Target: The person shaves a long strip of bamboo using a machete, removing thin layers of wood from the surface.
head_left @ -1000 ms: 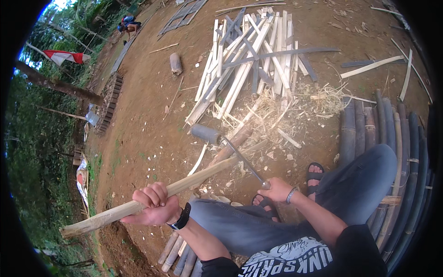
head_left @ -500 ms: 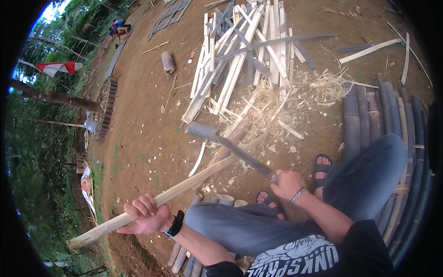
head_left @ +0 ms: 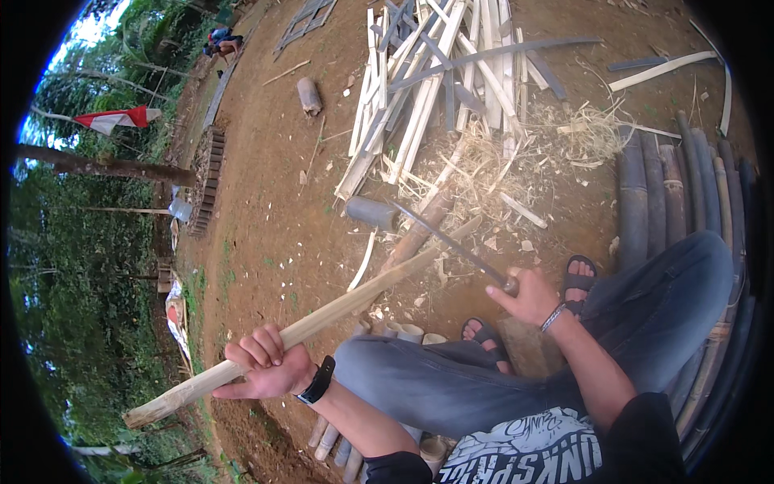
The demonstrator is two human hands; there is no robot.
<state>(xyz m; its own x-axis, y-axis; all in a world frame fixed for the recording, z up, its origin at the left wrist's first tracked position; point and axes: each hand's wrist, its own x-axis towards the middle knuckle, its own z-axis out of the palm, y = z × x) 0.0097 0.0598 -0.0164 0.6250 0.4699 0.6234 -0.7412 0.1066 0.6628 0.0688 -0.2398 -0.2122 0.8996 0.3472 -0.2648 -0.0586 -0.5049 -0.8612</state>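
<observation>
My left hand (head_left: 270,365) is closed around a long pale split-bamboo strip (head_left: 347,302), near its lower-left end. From there the strip slants up to the right, its far end over a log (head_left: 425,223) lying on the ground. My right hand (head_left: 532,298) grips the handle of a machete (head_left: 458,244). Its blade points up and left, seen nearly edge-on, and crosses above the strip's far end. Whether blade and strip touch, I cannot tell. Curly shavings (head_left: 484,181) lie around the log.
A heap of split strips (head_left: 435,81) lies ahead, with a short dark bamboo piece (head_left: 372,213) before it. Dark bamboo poles (head_left: 634,202) are lined up at right. My sandalled feet (head_left: 579,278) are close to the machete hand. Far left, a person (head_left: 223,42) crouches.
My right hand has moved slightly right and up, and the machete blade has turned from broad side to nearly edge-on. My left hand keeps its hold on the strip. The view has shifted a little.
</observation>
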